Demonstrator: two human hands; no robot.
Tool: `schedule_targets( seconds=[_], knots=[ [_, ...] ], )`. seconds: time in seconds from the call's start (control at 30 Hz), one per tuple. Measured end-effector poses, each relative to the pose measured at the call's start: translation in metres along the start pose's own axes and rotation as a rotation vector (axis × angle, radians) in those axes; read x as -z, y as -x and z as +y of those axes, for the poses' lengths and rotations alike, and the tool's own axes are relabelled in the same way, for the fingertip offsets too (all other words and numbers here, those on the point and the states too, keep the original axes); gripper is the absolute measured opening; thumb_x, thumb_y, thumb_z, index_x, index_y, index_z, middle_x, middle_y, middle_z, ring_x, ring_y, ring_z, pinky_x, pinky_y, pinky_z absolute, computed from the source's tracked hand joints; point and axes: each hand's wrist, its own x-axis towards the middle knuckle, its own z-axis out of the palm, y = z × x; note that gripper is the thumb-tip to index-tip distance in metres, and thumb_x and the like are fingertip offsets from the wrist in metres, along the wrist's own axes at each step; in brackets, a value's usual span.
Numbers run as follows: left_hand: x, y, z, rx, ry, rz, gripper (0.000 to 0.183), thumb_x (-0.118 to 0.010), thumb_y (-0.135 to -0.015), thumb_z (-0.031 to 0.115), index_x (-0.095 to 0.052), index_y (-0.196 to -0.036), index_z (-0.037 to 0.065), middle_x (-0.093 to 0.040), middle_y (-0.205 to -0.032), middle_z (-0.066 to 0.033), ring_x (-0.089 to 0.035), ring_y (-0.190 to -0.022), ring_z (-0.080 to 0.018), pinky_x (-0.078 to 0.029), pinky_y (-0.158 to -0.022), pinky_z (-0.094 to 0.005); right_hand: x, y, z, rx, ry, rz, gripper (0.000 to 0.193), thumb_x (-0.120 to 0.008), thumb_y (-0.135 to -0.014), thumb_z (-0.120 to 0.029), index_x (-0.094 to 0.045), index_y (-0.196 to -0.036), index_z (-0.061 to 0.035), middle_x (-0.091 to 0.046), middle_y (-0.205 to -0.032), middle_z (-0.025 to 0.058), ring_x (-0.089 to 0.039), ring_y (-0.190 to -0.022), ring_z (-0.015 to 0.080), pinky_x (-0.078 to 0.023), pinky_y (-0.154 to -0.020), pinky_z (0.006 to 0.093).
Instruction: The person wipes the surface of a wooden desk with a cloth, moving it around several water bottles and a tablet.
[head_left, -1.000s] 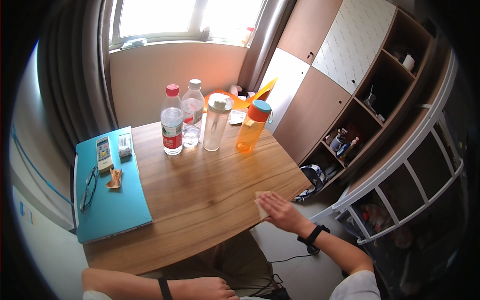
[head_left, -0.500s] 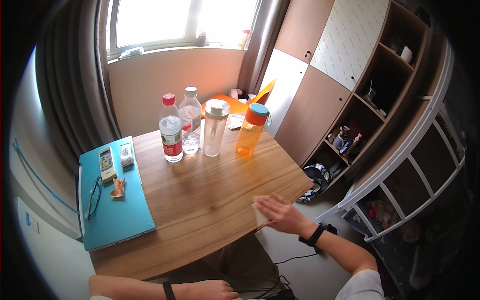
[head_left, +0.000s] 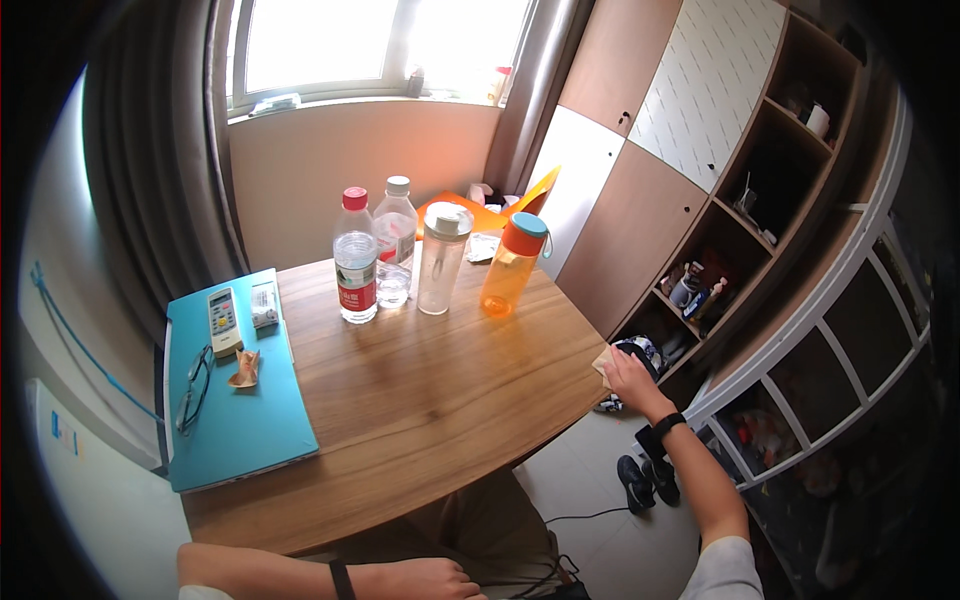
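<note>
At the right corner of the wooden table (head_left: 430,400), my right hand (head_left: 636,384) presses down on a tan napkin (head_left: 602,366), its fingers over it. Most of the napkin is hidden beneath the fingers. My left hand (head_left: 430,578) rests low over my lap at the lower edge, fingers curled in, with nothing seen in it. Across the table's far side stand a red-capped water bottle (head_left: 356,270), a white-capped clear bottle (head_left: 396,250), a clear cup with a light lid (head_left: 440,275) and an orange bottle with a blue lid (head_left: 508,280).
On the table's left lies a teal folder-like slab (head_left: 260,430) bearing a remote control (head_left: 224,320), glasses (head_left: 193,392), a small white packet (head_left: 265,305) and a crumpled brown scrap (head_left: 244,370). Black shoes (head_left: 640,484) sit on the floor at right, near shelving (head_left: 745,215).
My right hand has slid with the napkin from the table's front edge to its right corner, farther away. The view has shifted slightly; my left hand has stayed put.
</note>
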Motion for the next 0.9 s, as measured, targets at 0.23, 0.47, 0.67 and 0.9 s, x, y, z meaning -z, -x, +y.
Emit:
schedule_targets(
  seconds=[0.23,0.47,0.67,0.9],
  knots=[
    [0.004,0.001,0.002,0.002,-0.026,0.001,0.024,-0.066,-0.089,0.028,-0.056,-0.076,0.011,-0.059,-0.065,-0.0052,-0.064,-0.061,-0.0237,-0.052,-0.059,-0.0371,-0.006,-0.025,0.002,-0.289,-0.268,-0.06,0.047,-0.043,-0.106,-0.039,-0.058,-0.124,0.0021,-0.065,-0.118,0.0343,-0.062,-0.112,0.0488,-0.05,-0.094,0.0524],
    [-0.004,0.002,-0.004,-0.032,0.015,0.035,0.023,-0.065,-0.086,0.026,-0.054,-0.073,0.01,-0.058,-0.063,-0.0048,-0.064,-0.06,-0.0235,-0.052,-0.056,-0.0366,0.005,0.033,-0.005,-0.341,-0.302,0.001,0.041,-0.046,-0.107,-0.033,-0.057,-0.128,-0.0002,-0.067,-0.116,0.0297,-0.064,-0.112,0.0464,-0.051,-0.094,0.049],
    [-0.006,0.001,-0.003,-0.042,0.013,0.042,0.024,-0.066,-0.086,0.025,-0.054,-0.071,0.011,-0.058,-0.062,-0.0047,-0.063,-0.057,-0.0239,-0.052,-0.054,-0.0371,0.003,0.061,-0.025,-0.227,-0.202,0.08,0.056,-0.045,-0.107,-0.031,-0.041,-0.147,0.0078,-0.054,-0.139,0.033,-0.051,-0.131,0.0478,-0.042,-0.11,0.0481],
    [-0.006,0.0,-0.003,-0.044,0.028,0.064,0.024,-0.066,-0.088,0.025,-0.055,-0.072,0.011,-0.058,-0.062,-0.0054,-0.064,-0.057,-0.0242,-0.051,-0.054,-0.0377,-0.005,0.067,-0.022,-0.112,0.037,0.114,0.06,-0.042,-0.109,-0.034,-0.035,-0.155,0.0038,-0.041,-0.155,0.0299,-0.036,-0.145,0.0481,-0.027,-0.122,0.0502]
  ],
)
